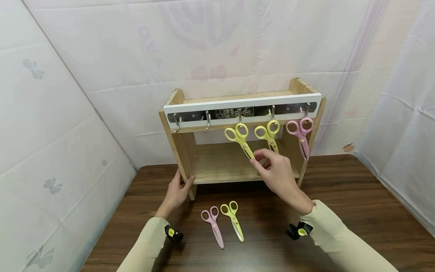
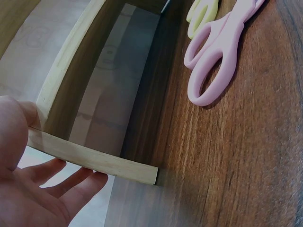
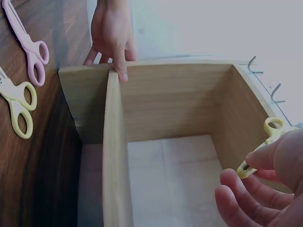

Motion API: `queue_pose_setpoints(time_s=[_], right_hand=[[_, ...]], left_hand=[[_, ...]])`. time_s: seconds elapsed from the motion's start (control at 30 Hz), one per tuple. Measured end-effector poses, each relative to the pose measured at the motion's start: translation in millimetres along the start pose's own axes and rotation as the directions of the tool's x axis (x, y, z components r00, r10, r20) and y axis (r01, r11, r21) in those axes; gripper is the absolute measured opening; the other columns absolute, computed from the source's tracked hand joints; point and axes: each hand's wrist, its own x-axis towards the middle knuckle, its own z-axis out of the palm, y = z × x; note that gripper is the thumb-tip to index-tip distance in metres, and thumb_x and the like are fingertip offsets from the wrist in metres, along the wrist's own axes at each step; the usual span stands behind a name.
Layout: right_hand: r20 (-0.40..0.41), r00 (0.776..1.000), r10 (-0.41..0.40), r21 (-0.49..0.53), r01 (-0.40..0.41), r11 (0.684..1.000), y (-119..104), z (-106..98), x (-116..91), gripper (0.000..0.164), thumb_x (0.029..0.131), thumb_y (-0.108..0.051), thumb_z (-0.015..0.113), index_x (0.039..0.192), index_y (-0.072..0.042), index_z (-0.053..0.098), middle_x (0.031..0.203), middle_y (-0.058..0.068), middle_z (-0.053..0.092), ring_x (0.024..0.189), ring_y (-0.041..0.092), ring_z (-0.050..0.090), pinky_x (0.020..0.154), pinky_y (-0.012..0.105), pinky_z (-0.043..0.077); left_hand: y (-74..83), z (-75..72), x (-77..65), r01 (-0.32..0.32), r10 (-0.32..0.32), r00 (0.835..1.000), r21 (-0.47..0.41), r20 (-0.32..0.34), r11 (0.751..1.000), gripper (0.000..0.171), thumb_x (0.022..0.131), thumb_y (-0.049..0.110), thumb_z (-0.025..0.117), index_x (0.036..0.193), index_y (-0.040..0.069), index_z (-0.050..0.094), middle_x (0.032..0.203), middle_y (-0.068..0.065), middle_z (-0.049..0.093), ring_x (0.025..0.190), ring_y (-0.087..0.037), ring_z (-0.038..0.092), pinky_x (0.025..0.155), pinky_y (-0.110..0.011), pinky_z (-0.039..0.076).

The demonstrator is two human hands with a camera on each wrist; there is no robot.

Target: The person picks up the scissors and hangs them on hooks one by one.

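Note:
My right hand point(image 1: 279, 174) pinches yellow scissors point(image 1: 242, 140) near the blade tip, between thumb and fingers. Their handle loops point up and overlap the middle hook point(image 1: 240, 115) in the head view. At the lower left, my left hand point(image 1: 176, 192) grips the side panel point(image 2: 94, 158) of a wooden shelf point(image 1: 224, 160), fingers outside and thumb on the inner side. From hooks to the right hang another yellow pair of scissors point(image 1: 271, 140) and a pink pair point(image 1: 302, 136).
Pink scissors point(image 1: 214, 226) and yellow scissors point(image 1: 234, 221) lie on the dark wooden table point(image 1: 265, 245) before the shelf. A white hook rail point(image 1: 197, 107) runs along the shelf's upper front, its two left hooks bare. Pale cloth point(image 1: 102, 56) hangs behind and at both sides.

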Motion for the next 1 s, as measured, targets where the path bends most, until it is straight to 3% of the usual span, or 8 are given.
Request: queue_pose_setpoints(time_s=[0.47,0.7,1.0], right_hand=[[0.005,0.998,0.060,0.051,-0.060,0.997,2.8,19.7,-2.6,0.009,0.093,-0.008,0.077,0.101,-0.004,0.075,0.088,0.006,0.075,0.053,0.010,0.066,0.047,0.025,0.050],[0.023,0.995,0.100,0.036,-0.101,0.994,5.8,20.6,-3.9,0.009,0.095,-0.010,0.075,0.102,-0.006,0.076,0.091,0.005,0.075,0.054,0.008,0.066,0.047,0.026,0.050],[0.027,0.995,0.095,0.024,-0.096,0.995,6.4,20.5,-4.1,0.010,0.095,-0.011,0.075,0.103,-0.006,0.076,0.091,0.005,0.076,0.054,0.006,0.066,0.048,0.026,0.051]], left_hand=[[0.2,0.9,-0.3,0.006,-0.006,1.000,0.005,-0.004,1.000,0.066,0.108,0.028,0.056,0.162,0.010,0.022,0.147,-0.028,0.049,0.132,-0.043,0.053,0.102,-0.056,0.052],[0.6,1.3,0.1,0.003,-0.003,1.000,-0.010,0.005,1.000,0.064,0.109,0.027,0.055,0.162,0.011,0.023,0.148,-0.028,0.047,0.134,-0.044,0.051,0.103,-0.057,0.050],[-0.5,0.8,-0.1,0.003,-0.003,1.000,-0.016,-0.005,1.000,0.061,0.108,0.026,0.056,0.160,0.011,0.027,0.146,-0.027,0.049,0.133,-0.043,0.052,0.103,-0.056,0.051]])
